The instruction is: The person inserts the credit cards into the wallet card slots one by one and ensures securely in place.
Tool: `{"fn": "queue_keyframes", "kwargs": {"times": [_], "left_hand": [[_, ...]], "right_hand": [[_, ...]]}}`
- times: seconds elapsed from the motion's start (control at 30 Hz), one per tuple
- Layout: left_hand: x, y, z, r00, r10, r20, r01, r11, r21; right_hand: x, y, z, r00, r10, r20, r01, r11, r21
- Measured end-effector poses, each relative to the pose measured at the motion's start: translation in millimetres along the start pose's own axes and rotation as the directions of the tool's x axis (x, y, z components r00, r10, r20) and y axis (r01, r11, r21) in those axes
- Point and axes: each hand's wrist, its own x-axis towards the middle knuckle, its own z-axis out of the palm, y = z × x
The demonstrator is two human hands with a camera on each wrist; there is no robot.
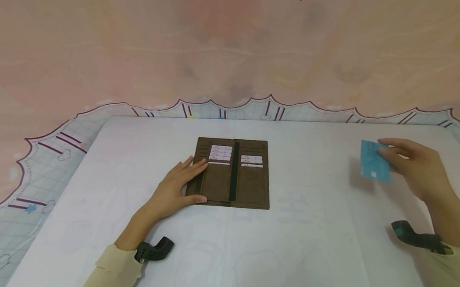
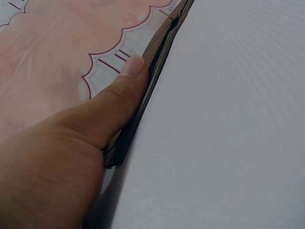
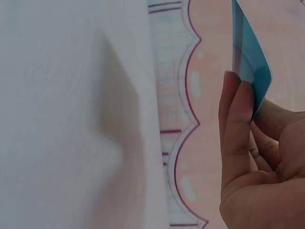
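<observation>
A brown wallet (image 1: 250,186) lies unfolded on the white table, with several white cards (image 1: 220,153) tucked in slots on both its halves. My left hand (image 1: 177,184) rests on the wallet's left edge, fingers spread and nearly straight; in the left wrist view its thumb (image 2: 114,100) presses on the near edge. Off to the right, my right hand (image 1: 421,162) pinches a blue card (image 1: 374,161) between thumb and fingers, above the table. The right wrist view shows the card (image 3: 255,62) held upright, its shadow falling on the table.
The white table (image 1: 319,243) spreads around the wallet. Behind it hangs a peach cloth (image 1: 224,51) with a scalloped, patterned border. A black wrist camera (image 1: 155,250) sits on my left wrist and another black camera (image 1: 415,235) on the right.
</observation>
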Motion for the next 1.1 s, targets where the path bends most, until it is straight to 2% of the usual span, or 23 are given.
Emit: {"fn": "queue_keyframes", "kwargs": {"times": [0.37, 0.5, 0.73, 0.83, 0.93, 1.1], "left_hand": [[0.2, 1.1, -1.1, 1.0, -0.001, 0.003, 0.001, 1.0, 0.005], [0.1, 0.2, -0.9, 1.0, 0.007, 0.0, -0.007, 1.0, 0.003], [-1.0, 0.0, 0.0, 1.0, 0.006, -0.006, -0.006, 1.0, -0.003], [-0.9, 0.6, -0.1, 1.0, 0.005, -0.008, -0.005, 1.0, -0.001], [-0.7, 1.6, -0.7, 1.0, 0.003, -0.01, -0.003, 1.0, -0.003], [-0.9, 1.6, -0.4, 1.0, 0.003, -0.011, -0.003, 1.0, -0.004]], "right_hand": [[9.3, -31, 16, 0.989, -0.071, 0.128, 0.07, 0.997, 0.01], [12.2, -44, 26, 0.981, -0.098, 0.167, 0.087, 0.994, 0.073], [16.9, -62, 46, 0.978, -0.123, 0.167, 0.104, 0.987, 0.12], [18.1, -69, 52, 0.979, -0.121, 0.164, 0.09, 0.979, 0.181], [19.3, -75, 59, 0.98, -0.123, 0.157, 0.079, 0.962, 0.26], [22.9, -89, 71, 0.979, -0.156, 0.133, 0.102, 0.933, 0.345]]}}
